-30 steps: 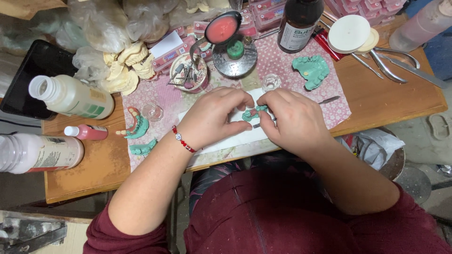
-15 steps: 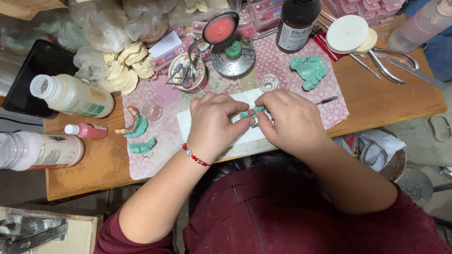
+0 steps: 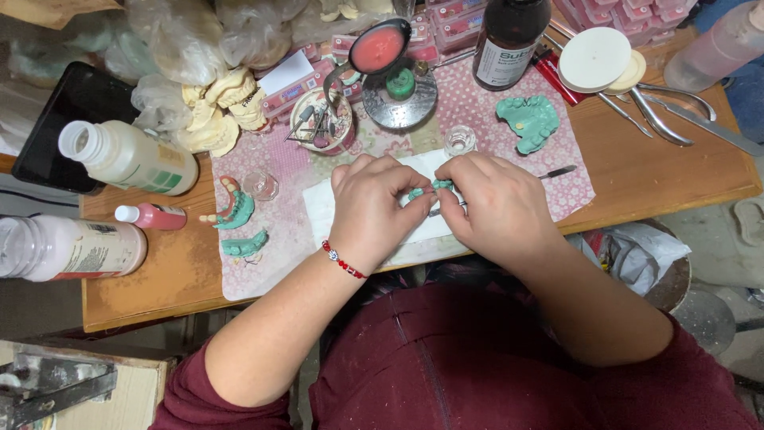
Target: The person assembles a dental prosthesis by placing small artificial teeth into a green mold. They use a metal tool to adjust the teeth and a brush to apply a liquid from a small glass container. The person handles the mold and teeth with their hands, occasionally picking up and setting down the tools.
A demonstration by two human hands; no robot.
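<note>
I pinch one small green dental piece [image 3: 426, 191] between my left hand [image 3: 374, 209] and right hand [image 3: 500, 209], its long axis lying left-right over the white paper [image 3: 322, 209]. Two green arches [image 3: 237, 227] rest leftward; one green cast [image 3: 529, 121] sits beyond.

A wooden counter [image 3: 637, 171] carries a pink patterned cloth [image 3: 278, 215], three plastic bottles [image 3: 127, 158], a black tablet [image 3: 68, 119], metal pliers [image 3: 660, 107] and a round white lid [image 3: 593, 60].

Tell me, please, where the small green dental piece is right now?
In the head view, the green dental piece sits mid-table, pinched between the left hand and right hand above the white paper.
</note>
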